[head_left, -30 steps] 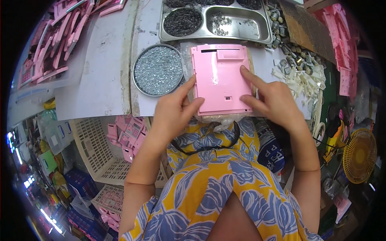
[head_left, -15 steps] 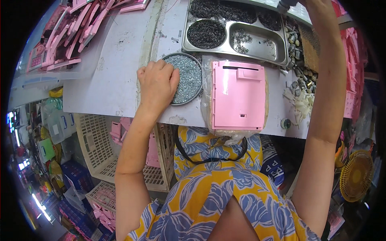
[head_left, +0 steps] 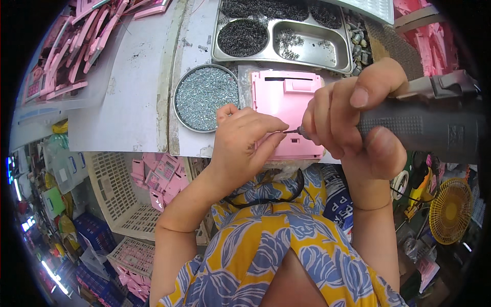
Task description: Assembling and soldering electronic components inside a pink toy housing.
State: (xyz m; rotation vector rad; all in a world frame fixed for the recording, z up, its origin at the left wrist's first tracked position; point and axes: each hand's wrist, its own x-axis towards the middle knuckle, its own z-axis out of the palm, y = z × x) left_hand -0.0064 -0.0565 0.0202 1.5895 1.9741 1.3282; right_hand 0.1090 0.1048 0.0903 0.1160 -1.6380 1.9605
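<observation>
Both hands have come back over the pink plastic housing (head_left: 286, 110) since half a second ago, when the left rested on the round dish of screws (head_left: 206, 97) and the right reached up past the steel tray (head_left: 286, 33). Seen from the head camera, the right hand (head_left: 358, 123) is wrapped tight around a grey electric screwdriver (head_left: 424, 120), its bit at the housing near the bench's front edge. The left hand (head_left: 245, 140) pinches its fingertips at the bit's tip; whether it holds a screw is too small to tell.
</observation>
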